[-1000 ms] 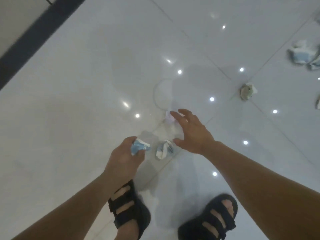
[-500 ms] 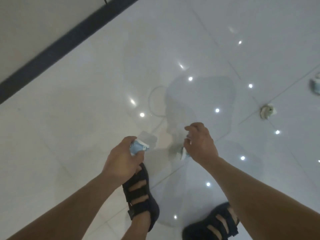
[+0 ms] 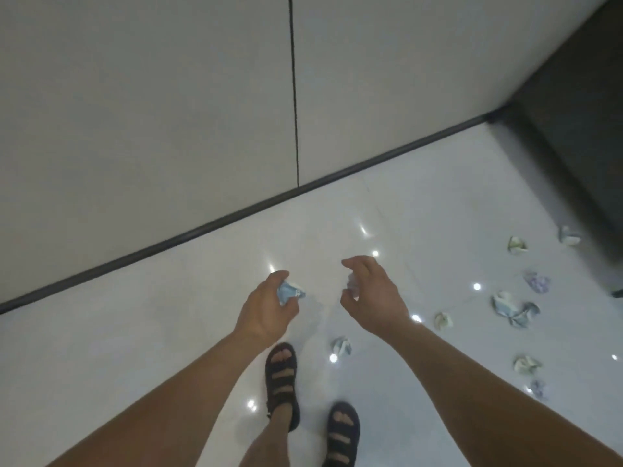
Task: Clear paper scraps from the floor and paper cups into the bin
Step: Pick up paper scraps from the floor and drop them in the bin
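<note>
Change: right hand (image 3: 374,298) now pinches small pale crumpled paper scrap (image 3: 351,285), up off glossy white floor (image 3: 168,332); left hand (image 3: 266,311) grips crumpled blue-white paper scrap (image 3: 290,293). I see more scraps (image 3: 512,308) right, no bin.

text: none legible | labels: none | paper scraps (image 3: 514,306): print too blurred to read

One paper scrap (image 3: 290,293) is light blue and white, the paler scrap (image 3: 351,285) whitish. The floor (image 3: 118,348) is glossy white; skirting strip (image 3: 202,228) and sandals (image 3: 281,375) are black.
</note>
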`<state>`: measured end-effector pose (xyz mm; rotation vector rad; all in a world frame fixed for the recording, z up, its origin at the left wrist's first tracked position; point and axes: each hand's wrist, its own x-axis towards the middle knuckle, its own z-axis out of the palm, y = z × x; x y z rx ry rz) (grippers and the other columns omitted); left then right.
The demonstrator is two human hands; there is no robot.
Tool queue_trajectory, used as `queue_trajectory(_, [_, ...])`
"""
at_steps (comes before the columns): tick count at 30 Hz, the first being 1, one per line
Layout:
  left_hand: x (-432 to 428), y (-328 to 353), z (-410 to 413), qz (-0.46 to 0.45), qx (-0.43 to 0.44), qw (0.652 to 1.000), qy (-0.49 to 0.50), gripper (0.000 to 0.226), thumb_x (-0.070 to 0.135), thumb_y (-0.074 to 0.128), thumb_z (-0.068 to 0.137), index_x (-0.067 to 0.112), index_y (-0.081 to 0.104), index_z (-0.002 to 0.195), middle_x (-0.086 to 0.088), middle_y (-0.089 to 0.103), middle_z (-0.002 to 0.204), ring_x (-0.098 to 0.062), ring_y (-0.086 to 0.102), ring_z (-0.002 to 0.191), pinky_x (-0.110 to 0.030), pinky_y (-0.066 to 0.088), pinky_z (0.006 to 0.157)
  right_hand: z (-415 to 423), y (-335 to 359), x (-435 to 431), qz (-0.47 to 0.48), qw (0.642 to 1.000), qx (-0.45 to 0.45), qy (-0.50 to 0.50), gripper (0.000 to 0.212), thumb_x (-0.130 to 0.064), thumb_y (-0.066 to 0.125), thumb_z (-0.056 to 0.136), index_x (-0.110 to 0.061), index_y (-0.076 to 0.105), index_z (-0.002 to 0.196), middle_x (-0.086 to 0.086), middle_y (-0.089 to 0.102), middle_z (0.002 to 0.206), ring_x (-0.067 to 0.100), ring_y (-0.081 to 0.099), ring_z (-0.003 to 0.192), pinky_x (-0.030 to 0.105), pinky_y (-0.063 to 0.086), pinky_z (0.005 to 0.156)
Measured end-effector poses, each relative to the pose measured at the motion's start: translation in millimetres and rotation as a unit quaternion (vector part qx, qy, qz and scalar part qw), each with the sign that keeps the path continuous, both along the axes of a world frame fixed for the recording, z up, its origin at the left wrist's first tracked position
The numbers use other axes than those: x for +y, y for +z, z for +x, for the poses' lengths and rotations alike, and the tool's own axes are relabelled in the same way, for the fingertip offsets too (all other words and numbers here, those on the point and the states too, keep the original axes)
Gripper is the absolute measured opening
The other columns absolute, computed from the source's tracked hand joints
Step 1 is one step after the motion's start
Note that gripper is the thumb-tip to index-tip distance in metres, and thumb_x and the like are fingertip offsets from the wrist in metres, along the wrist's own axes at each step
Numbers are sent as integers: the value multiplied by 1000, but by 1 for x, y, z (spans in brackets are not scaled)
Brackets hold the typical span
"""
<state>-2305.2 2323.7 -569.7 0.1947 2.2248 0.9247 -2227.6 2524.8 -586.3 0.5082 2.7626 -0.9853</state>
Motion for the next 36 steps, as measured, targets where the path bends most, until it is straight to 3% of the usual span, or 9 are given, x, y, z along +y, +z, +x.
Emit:
queue_trajectory(4, [-24, 83, 15, 23, 31, 997, 68, 55, 21, 64, 89, 18, 41, 139, 2, 53, 119, -12, 52, 102, -24, 43, 93, 1, 91, -19, 14, 999, 10, 46, 55, -20, 62, 86, -18, 47, 139, -1, 45, 139, 19, 49, 119, 22, 35, 90])
queue_trajectory(7, [-52, 136, 37, 19, 72, 992, 106, 56, 22, 65, 88, 20, 42, 139, 5, 49, 111, -12, 52, 97, -24, 45, 86, 10, 149, -43, 17, 995, 13, 97, 59, -21, 59, 86, -19, 42, 143, -2, 43, 140, 19, 47, 122, 21, 34, 92])
queue_trajectory(15, [-161, 229, 117, -12, 104, 965, 241, 56, 26, 64, 87, 24, 42, 138, -4, 56, 125, -17, 56, 99, -27, 47, 85, 38, 251, -137, 20, 973, 19, 228, 60, -20, 54, 88, -21, 38, 146, -4, 43, 139, 12, 47, 119, 18, 34, 92])
queue_trajectory(22, [-290, 270, 166, -5, 127, 920, 372, 54, 23, 63, 86, 24, 43, 136, -5, 56, 122, -18, 57, 94, -28, 50, 81, 29, 304, -274, 35, 938, 43, 343, 60, -20, 53, 87, -24, 37, 145, -6, 46, 133, 11, 47, 116, 17, 33, 90])
queue_trajectory(30, [-484, 299, 197, -6, 168, 860, 482, 55, 20, 63, 89, 24, 41, 139, -7, 54, 127, -16, 54, 95, -24, 48, 79, 26, 330, -488, 35, 888, 68, 454, 60, -18, 56, 87, -20, 38, 145, -2, 46, 135, 16, 47, 118, 20, 36, 98])
queue_trajectory(36, [-621, 319, 228, -27, 169, 822, 543, 54, 20, 64, 89, 21, 41, 138, -8, 53, 129, -23, 56, 107, -30, 49, 88, 39, 332, -631, 19, 860, 62, 506, 62, -21, 57, 87, -22, 37, 146, -4, 45, 134, 12, 49, 115, 21, 39, 98])
